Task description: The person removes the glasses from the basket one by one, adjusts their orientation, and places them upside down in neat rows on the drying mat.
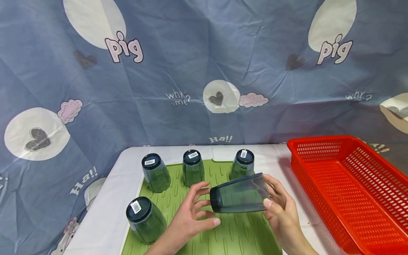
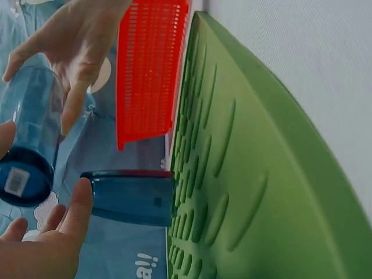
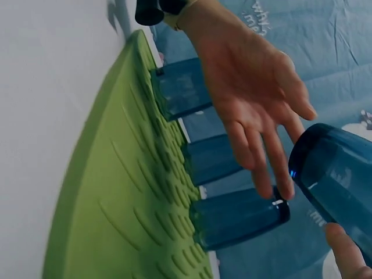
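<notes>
A blue-green tinted drinking glass (image 1: 240,194) lies nearly sideways in the air above a green drying mat (image 1: 229,233). My right hand (image 1: 282,209) holds it by the rim end, with thumb in front and fingers behind. My left hand (image 1: 194,216) is beside the glass's dark base, fingers spread and slightly bent. In the right wrist view its fingertips come close to the base of the held glass (image 3: 337,180); whether they touch cannot be told. A white barcode label (image 2: 17,181) shows on that base in the left wrist view.
Several matching glasses stand upside down on the mat: one front left (image 1: 146,221), one back left (image 1: 156,173), one back middle (image 1: 193,168) and one back right (image 1: 243,164). A red plastic basket (image 1: 322,193) sits at the right. Behind the white tabletop (image 1: 98,219) hangs a printed blue cloth (image 1: 178,71).
</notes>
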`<state>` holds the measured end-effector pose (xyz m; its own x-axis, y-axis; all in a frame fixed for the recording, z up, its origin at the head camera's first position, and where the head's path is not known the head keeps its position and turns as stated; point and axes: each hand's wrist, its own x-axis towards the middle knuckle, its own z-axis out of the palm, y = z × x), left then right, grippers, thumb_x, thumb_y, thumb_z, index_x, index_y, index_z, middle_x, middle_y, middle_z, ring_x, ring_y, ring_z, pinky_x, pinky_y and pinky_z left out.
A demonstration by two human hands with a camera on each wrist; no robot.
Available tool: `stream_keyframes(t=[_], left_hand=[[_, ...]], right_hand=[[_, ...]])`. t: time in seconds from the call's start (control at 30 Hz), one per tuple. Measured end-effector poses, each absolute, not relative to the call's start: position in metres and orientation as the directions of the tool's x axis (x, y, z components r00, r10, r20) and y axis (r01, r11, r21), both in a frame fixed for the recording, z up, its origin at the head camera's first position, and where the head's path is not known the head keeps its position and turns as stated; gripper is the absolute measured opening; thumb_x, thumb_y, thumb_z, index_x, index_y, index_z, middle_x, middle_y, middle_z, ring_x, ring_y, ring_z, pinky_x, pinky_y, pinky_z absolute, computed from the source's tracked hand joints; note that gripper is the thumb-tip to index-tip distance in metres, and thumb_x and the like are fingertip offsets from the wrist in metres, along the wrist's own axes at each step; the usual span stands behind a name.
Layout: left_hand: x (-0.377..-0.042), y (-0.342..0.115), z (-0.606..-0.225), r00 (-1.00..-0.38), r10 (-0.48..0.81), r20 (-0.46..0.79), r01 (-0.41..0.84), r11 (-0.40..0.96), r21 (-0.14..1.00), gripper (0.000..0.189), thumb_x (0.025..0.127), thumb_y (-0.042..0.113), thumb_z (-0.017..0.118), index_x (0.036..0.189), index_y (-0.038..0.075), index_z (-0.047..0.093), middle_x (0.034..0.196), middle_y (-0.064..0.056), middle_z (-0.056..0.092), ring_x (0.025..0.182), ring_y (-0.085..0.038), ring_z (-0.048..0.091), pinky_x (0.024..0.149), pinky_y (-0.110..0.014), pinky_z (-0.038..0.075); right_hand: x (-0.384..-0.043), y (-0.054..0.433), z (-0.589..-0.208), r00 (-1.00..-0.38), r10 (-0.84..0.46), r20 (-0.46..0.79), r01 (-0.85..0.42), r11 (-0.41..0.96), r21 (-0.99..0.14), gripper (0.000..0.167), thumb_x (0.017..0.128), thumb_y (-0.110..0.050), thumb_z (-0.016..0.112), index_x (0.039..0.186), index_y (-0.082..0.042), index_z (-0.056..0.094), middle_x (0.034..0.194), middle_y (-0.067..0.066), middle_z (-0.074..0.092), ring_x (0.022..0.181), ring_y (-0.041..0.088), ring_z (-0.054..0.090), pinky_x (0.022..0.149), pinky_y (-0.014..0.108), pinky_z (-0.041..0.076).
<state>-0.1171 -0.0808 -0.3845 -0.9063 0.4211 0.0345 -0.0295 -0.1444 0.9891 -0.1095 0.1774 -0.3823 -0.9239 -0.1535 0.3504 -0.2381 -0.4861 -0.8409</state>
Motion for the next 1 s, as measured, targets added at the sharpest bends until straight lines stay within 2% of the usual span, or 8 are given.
stream_keyframes(t=[0.3,0.53,0.77,1.0], left_hand=[[-0.116,-0.079,-0.384,-0.901,0.434,0.012,-0.099,-0.232,0.968,0.074,0.084,0.0,0.074,0.146,0.013,0.036,0.145,-0.015,0.038,0.12,-0.03,0.055,0.097,-0.043,0.05],[-0.115,-0.078,-0.385,-0.898,0.44,0.002,-0.143,-0.295,0.945,0.07,0.085,0.0,0.073,0.144,0.004,0.036,0.147,-0.016,0.038,0.127,-0.032,0.051,0.103,-0.045,0.045],[-0.113,-0.076,-0.386,-0.904,0.427,-0.008,-0.159,-0.319,0.934,0.072,0.082,-0.003,0.074,0.143,0.004,0.037,0.143,-0.015,0.042,0.123,-0.031,0.051,0.1,-0.042,0.048],[-0.113,-0.076,-0.387,-0.908,0.418,-0.02,-0.173,-0.33,0.928,0.072,0.081,-0.004,0.075,0.142,0.0,0.037,0.14,-0.016,0.045,0.121,-0.03,0.053,0.1,-0.044,0.048]], right_hand=[[-0.107,0.169,-0.39,-0.924,-0.196,0.33,-0.189,-0.516,-0.835,0.051,0.092,-0.002,0.046,0.143,-0.008,0.043,0.133,0.012,0.056,0.109,0.019,0.061,0.088,0.037,0.056],[-0.105,0.165,-0.393,-0.926,-0.208,0.315,-0.16,-0.541,-0.826,0.049,0.093,-0.004,0.044,0.142,-0.008,0.043,0.133,0.012,0.055,0.108,0.018,0.06,0.087,0.036,0.056],[-0.106,0.161,-0.402,-0.913,-0.202,0.355,-0.162,-0.619,-0.768,0.049,0.093,-0.001,0.041,0.141,-0.007,0.045,0.134,0.014,0.055,0.108,0.022,0.061,0.087,0.038,0.056],[-0.108,0.16,-0.409,-0.896,-0.232,0.38,-0.153,-0.641,-0.752,0.05,0.094,-0.001,0.039,0.143,-0.009,0.043,0.138,0.014,0.053,0.111,0.024,0.061,0.09,0.04,0.054]])
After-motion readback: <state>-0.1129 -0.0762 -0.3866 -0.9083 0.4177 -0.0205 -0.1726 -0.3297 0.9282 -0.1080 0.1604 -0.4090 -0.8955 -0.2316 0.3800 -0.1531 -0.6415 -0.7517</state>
